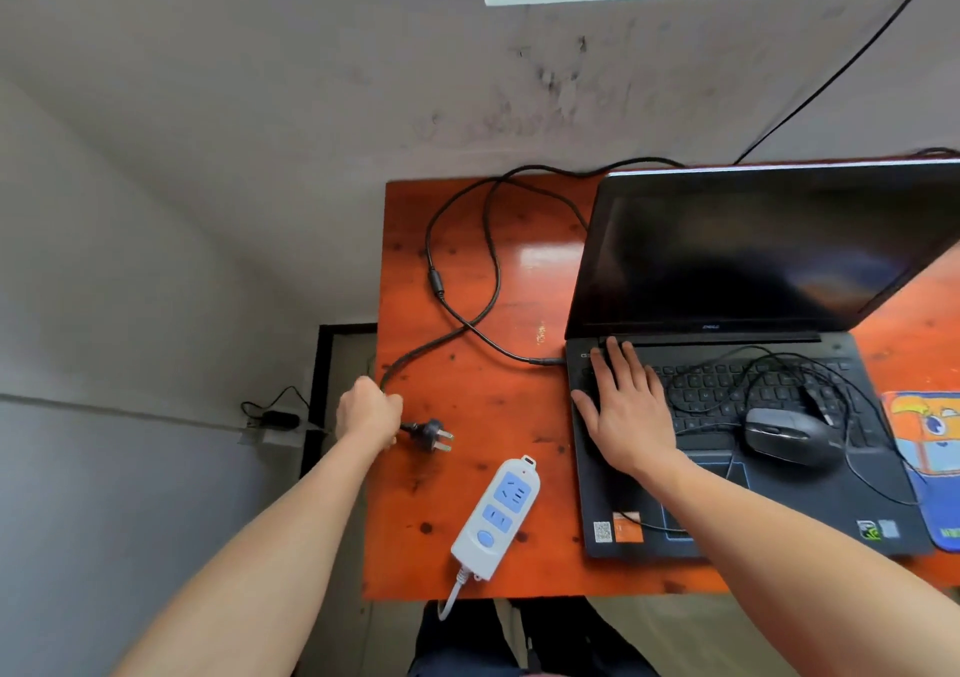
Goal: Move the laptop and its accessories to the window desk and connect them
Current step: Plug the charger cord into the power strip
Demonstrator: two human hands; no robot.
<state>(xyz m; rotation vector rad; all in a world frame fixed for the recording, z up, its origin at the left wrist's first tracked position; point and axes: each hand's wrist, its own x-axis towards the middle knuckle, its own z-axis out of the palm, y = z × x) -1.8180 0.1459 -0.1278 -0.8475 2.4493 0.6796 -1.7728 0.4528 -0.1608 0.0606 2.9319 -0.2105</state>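
Plug [432,435] with bare prongs sticks out just right of the left hand [368,413], which is clenched around the black power cord [462,239] near the desk's [519,312] left edge. The cord loops across the desk into the laptop's [727,364] left side. The right hand [626,406] lies flat and released on the keyboard. A power strip [496,518] lies just below the plug; a mouse [787,437] rests on the laptop.

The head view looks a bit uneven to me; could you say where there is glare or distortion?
In the head view, window glare whitens the orange desk beside the laptop; its dark screen shows faint reflections; wide-angle distortion bows the walls and stretches both forearms.
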